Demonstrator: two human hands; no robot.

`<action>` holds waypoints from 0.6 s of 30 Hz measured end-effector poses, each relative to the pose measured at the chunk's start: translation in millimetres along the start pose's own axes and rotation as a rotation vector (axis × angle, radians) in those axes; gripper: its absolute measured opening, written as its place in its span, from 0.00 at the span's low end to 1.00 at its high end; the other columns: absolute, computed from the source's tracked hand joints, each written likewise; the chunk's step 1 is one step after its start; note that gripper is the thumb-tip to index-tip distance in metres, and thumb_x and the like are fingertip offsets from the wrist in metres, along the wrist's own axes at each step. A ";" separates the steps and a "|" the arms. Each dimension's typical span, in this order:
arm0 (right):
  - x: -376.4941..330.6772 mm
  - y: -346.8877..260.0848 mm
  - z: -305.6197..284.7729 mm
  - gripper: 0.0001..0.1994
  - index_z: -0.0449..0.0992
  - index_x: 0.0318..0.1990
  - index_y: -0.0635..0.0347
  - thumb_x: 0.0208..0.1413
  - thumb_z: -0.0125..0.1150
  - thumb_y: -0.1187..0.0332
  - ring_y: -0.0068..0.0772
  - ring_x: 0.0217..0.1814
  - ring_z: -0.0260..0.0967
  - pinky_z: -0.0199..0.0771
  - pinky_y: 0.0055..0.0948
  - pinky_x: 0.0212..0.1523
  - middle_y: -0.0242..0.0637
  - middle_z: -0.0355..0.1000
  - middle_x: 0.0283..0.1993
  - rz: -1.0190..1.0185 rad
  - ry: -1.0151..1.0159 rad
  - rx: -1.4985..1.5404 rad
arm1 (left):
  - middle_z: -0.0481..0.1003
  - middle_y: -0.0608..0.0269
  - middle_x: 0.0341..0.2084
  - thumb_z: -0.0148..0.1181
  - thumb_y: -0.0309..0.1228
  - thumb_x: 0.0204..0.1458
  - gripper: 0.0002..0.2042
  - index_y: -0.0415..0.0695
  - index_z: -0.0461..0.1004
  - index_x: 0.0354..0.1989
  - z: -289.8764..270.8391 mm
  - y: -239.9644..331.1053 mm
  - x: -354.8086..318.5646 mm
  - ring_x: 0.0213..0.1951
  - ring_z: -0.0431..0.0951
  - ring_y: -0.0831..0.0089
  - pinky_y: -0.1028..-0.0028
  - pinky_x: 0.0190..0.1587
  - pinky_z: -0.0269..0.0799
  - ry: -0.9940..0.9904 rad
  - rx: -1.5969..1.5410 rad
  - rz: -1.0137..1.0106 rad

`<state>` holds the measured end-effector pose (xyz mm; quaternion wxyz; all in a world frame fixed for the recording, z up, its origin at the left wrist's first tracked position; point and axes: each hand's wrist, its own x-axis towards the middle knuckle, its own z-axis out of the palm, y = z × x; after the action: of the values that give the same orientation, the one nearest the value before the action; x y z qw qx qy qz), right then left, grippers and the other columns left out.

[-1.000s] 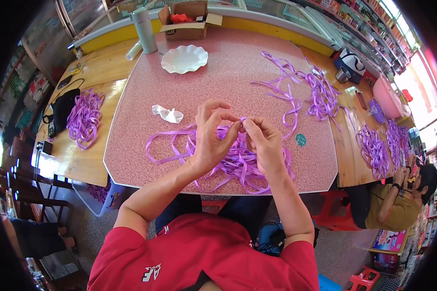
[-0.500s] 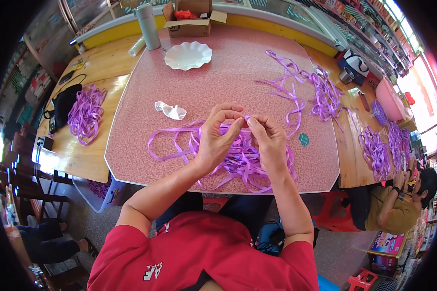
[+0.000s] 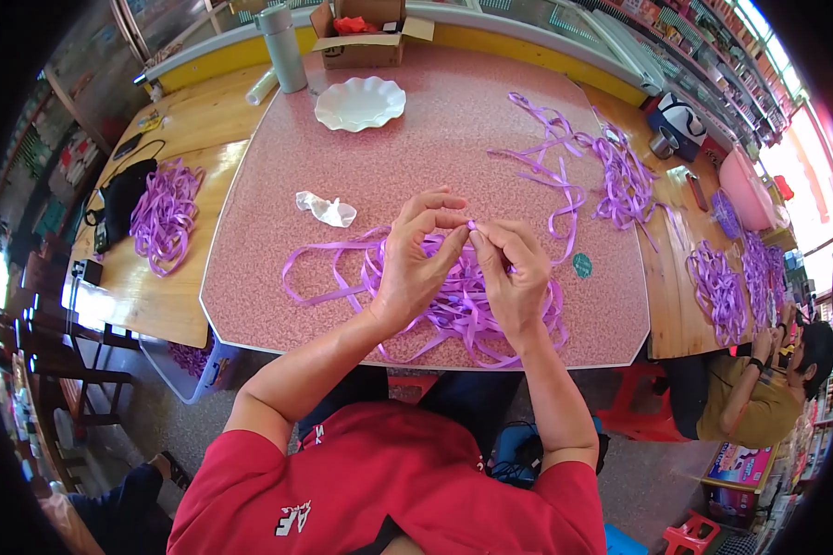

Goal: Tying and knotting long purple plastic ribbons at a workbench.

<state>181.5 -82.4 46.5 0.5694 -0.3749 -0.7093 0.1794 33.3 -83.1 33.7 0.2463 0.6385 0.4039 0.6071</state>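
Observation:
Between my fingertips is a small end of purple ribbon [image 3: 472, 225], pinched from both sides above the table. My left hand [image 3: 420, 250] is closed on it with thumb and fingers together. From the other side my right hand [image 3: 513, 266] grips the same bit with thumb and forefinger. Below both hands lies a loose pile of purple ribbon [image 3: 453, 310], partly hidden by them, with loops trailing to the left. A crumpled piece of clear plastic [image 3: 326, 209] rests left of the pile. Right of my right hand is a round green sticker [image 3: 581, 265].
The pink speckled table [image 3: 278, 305] carries a white scalloped plate [image 3: 359, 104], a pale green flask [image 3: 282, 51] and an open cardboard box [image 3: 366, 46]. More ribbon heaps [image 3: 625, 180] lie right and left. A co-worker [image 3: 759, 388] sits at the right.
My right fingers have shifted slightly and curled more around the ribbon, and the held end shows more clearly. At the lower left, another person's leg has moved.

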 end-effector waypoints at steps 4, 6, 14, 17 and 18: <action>-1.8 0.2 2.7 0.05 0.79 0.41 0.66 0.58 0.63 0.77 0.22 0.31 0.70 0.69 0.21 0.31 0.35 0.75 0.35 -0.091 0.015 -0.057 | 0.76 0.54 0.47 0.64 0.24 0.52 0.04 0.40 0.76 0.35 4.3 -2.4 0.1 0.59 0.70 0.55 0.58 0.62 0.63 0.011 -0.014 -0.029; -4.5 -0.6 5.3 0.04 0.78 0.41 0.66 0.59 0.62 0.77 0.22 0.32 0.70 0.69 0.21 0.31 0.34 0.75 0.34 -0.049 0.019 -0.037 | 0.76 0.55 0.45 0.64 0.22 0.49 0.06 0.41 0.74 0.33 11.0 -5.7 -2.5 0.58 0.71 0.55 0.58 0.61 0.63 0.077 -0.015 0.002; -0.4 -11.8 7.3 0.05 0.77 0.39 0.56 0.64 0.58 0.67 0.07 0.19 0.52 0.47 0.14 0.17 0.20 0.67 0.25 0.887 0.088 0.964 | 0.74 0.55 0.45 0.58 0.15 0.49 0.09 0.42 0.70 0.36 19.8 -4.1 -2.4 0.57 0.71 0.56 0.60 0.59 0.65 0.179 0.108 0.229; -1.5 -13.6 4.3 0.05 0.76 0.38 0.56 0.64 0.58 0.67 0.07 0.19 0.53 0.49 0.14 0.16 0.20 0.67 0.25 0.873 0.036 0.975 | 0.73 0.55 0.45 0.59 0.15 0.48 0.11 0.42 0.71 0.38 19.8 -4.1 -1.7 0.54 0.71 0.56 0.60 0.57 0.66 0.205 0.087 0.221; -2.2 -12.1 3.7 0.05 0.76 0.38 0.56 0.64 0.58 0.67 0.07 0.19 0.53 0.49 0.14 0.16 0.20 0.67 0.25 0.873 0.038 0.976 | 0.73 0.55 0.45 0.60 0.15 0.47 0.12 0.43 0.72 0.39 19.7 -4.0 -0.8 0.53 0.71 0.56 0.60 0.56 0.67 0.211 0.055 0.199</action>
<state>174.3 -91.3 52.2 0.5614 -0.3302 -0.3189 0.6886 51.7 -78.1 27.2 0.1236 0.6144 0.3788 0.6810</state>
